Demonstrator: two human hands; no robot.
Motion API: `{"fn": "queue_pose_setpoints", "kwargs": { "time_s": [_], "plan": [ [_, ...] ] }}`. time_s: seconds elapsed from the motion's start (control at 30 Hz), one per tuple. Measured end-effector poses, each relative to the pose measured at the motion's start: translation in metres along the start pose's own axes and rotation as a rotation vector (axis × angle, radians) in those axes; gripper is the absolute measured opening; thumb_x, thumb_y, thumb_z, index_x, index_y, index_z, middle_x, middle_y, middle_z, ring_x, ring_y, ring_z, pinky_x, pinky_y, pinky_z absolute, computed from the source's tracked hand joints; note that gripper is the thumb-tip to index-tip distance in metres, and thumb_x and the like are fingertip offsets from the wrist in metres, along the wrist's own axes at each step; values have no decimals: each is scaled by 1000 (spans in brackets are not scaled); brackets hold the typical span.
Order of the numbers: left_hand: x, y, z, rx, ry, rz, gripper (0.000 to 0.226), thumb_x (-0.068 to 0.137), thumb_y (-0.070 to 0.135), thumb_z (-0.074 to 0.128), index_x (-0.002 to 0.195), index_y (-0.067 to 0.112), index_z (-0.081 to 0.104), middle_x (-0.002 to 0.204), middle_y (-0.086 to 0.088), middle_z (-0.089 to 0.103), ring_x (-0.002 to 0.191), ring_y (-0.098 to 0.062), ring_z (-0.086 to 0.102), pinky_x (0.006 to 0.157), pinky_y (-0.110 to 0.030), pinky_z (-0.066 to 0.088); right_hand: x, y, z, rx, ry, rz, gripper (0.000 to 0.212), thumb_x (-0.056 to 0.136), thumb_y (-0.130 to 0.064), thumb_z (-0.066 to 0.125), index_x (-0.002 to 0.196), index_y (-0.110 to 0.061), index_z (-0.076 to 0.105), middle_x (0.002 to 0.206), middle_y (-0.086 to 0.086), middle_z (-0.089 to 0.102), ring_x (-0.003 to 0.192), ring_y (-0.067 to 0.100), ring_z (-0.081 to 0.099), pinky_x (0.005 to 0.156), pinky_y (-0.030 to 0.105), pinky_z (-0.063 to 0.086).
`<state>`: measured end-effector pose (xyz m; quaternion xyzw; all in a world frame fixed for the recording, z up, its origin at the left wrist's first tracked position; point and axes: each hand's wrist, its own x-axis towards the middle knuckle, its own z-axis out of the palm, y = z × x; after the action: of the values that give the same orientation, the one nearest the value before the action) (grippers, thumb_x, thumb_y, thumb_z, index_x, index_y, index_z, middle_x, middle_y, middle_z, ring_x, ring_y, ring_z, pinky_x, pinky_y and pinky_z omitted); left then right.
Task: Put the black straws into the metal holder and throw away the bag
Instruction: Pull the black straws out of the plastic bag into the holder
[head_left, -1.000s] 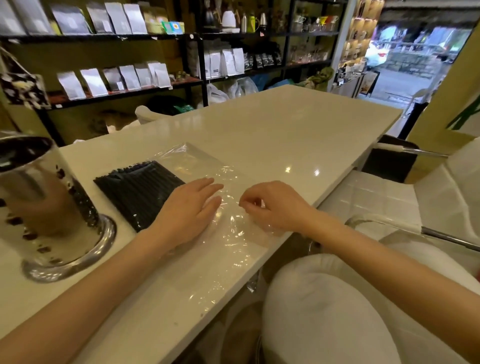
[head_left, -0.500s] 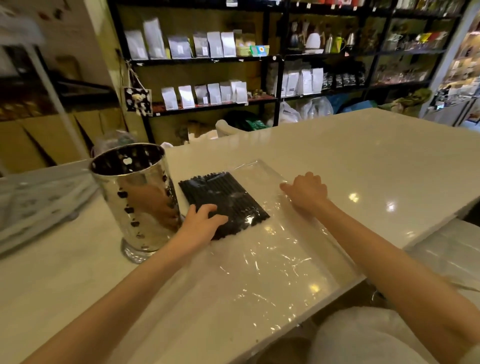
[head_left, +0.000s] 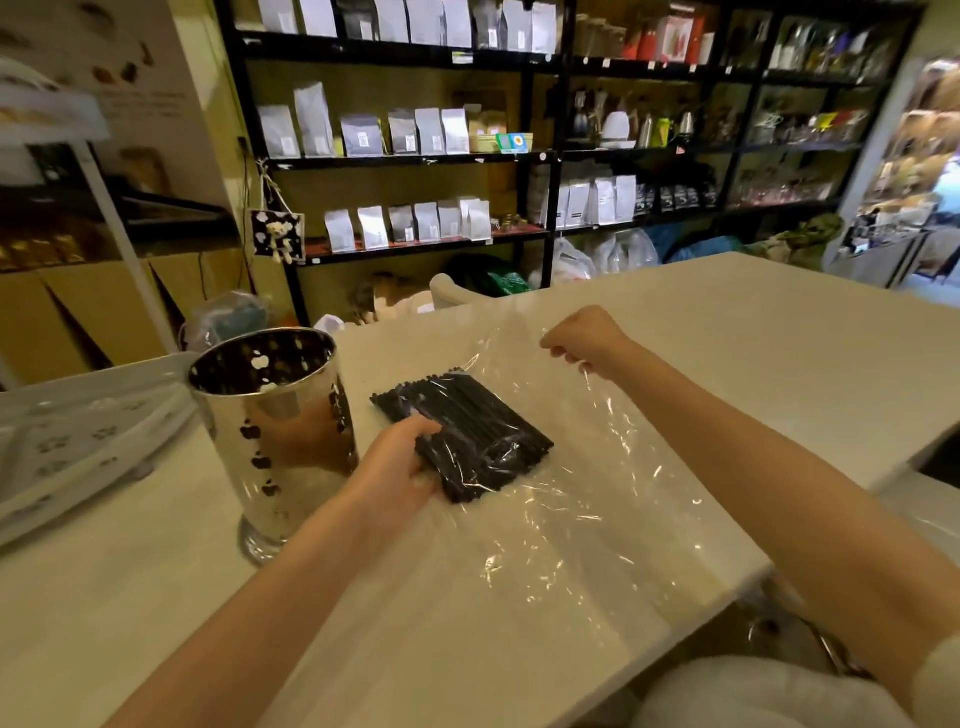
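Plainly the risk sits in the clear bag (head_left: 571, 499); it lies spread across the white counter (head_left: 727, 364), its near part running to the counter edge, and the bundle of black straws (head_left: 467, 431) rests inside its far-left part, just beside the metal holder (head_left: 275, 431) but not touching it. The left hand (head_left: 400, 467) curls around the near-left end of the bundle, fingers wrapped over the top and the thumb below, clamped on the straws, though whether through the film or inside the bag I cannot tell; the right hand (head_left: 587, 338) is closed in a pinch on the bag's far edge and holds that edge raised off the counter.

The straws are loose in a stack, not banded as far as can be seen; if the left hand squeezes only one end, the far ends may fan out and spill onto the counter. If the right hand pulls the film while the left drags the bundle, the thin plastic could stretch or tear, or cling to the straws and carry some along. The holder is tall on a narrow foot and stands close to the left forearm; a careless sweep could knock it over.
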<state>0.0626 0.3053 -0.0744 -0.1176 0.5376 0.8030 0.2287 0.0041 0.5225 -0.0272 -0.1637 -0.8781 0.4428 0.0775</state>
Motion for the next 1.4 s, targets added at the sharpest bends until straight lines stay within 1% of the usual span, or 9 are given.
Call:
{"fn": "queue_pose_setpoints", "kwargs": {
  "time_s": [0.13, 0.3, 0.47, 0.6, 0.73, 0.9, 1.07, 1.2, 1.4],
  "plan": [
    [2, 11, 5, -213, -59, -92, 9, 83, 15, 48, 79, 6, 50, 72, -12, 63, 81, -24, 59, 87, -40, 43, -16, -56, -10, -49, 11, -302, 13, 85, -12, 61, 89, -1, 68, 62, 1, 54, 50, 7, 44, 37, 11, 37],
    [19, 20, 6, -429, -98, -205, 52, 80, 23, 53, 126, 11, 33, 103, -20, 57, 93, -38, 58, 67, -53, 45, -26, -111, -24, 5, 28, -508, 21, 85, -12, 60, 90, 6, 68, 74, 12, 60, 58, 12, 51, 48, 15, 43],
    [22, 18, 14, -421, -124, -203, 59, 72, 40, 55, 121, 8, 50, 103, -11, 61, 91, -25, 55, 72, -33, 42, -24, -141, -31, -4, 36, -604, 16, 85, -15, 61, 85, -2, 70, 65, -1, 63, 71, 20, 58, 64, 27, 53],
    [21, 17, 22, -463, -192, -139, 64, 62, 41, 63, 117, 9, 55, 117, -13, 63, 107, -27, 55, 83, -36, 42, -26, -161, -42, -50, -6, -641, 13, 84, -14, 63, 84, -4, 71, 72, 5, 68, 70, 21, 59, 73, 37, 56],
    [8, 30, 38, -595, -321, -20, 58, 64, 32, 67, 112, 3, 57, 118, -16, 62, 109, -30, 57, 90, -37, 45, -34, -190, -65, 181, 63, -693, 11, 83, -16, 65, 72, -17, 68, 62, -5, 64, 57, 13, 51, 49, 15, 44],
    [-15, 61, 49, -777, -379, 125, 47, 61, 32, 69, 99, 6, 66, 109, -14, 66, 91, -26, 61, 81, -31, 47, -32, -221, -72, 370, 43, -724, 7, 83, -15, 66, 77, -12, 68, 75, 9, 63, 73, 25, 54, 65, 30, 45],
    [-35, 105, 37, -775, -440, 280, 54, 62, 32, 69, 109, 8, 61, 125, -16, 58, 106, -26, 56, 88, -35, 47, -27, -245, -60, 552, 82, -778, 14, 85, -14, 62, 71, -15, 65, 66, 0, 61, 40, 1, 48, 48, 19, 41],
    [-48, 150, 15, -696, -397, 384, 42, 65, 21, 65, 104, 7, 58, 112, -18, 62, 109, -27, 58, 97, -43, 45, -16, -257, -53, 656, 107, -725, 11, 88, -16, 58, 78, -15, 63, 67, 0, 61, 35, 2, 41, 39, 17, 36],
    [-33, 207, -39, -301, -236, 408, 45, 65, 19, 65, 109, 8, 58, 88, -12, 70, 79, -21, 67, 74, -33, 55, 4, -260, -28, 612, 79, -647, 14, 93, -13, 48, 79, -11, 53, 48, -4, 61, 27, 6, 33, 31, 12, 27]
  ]
}}
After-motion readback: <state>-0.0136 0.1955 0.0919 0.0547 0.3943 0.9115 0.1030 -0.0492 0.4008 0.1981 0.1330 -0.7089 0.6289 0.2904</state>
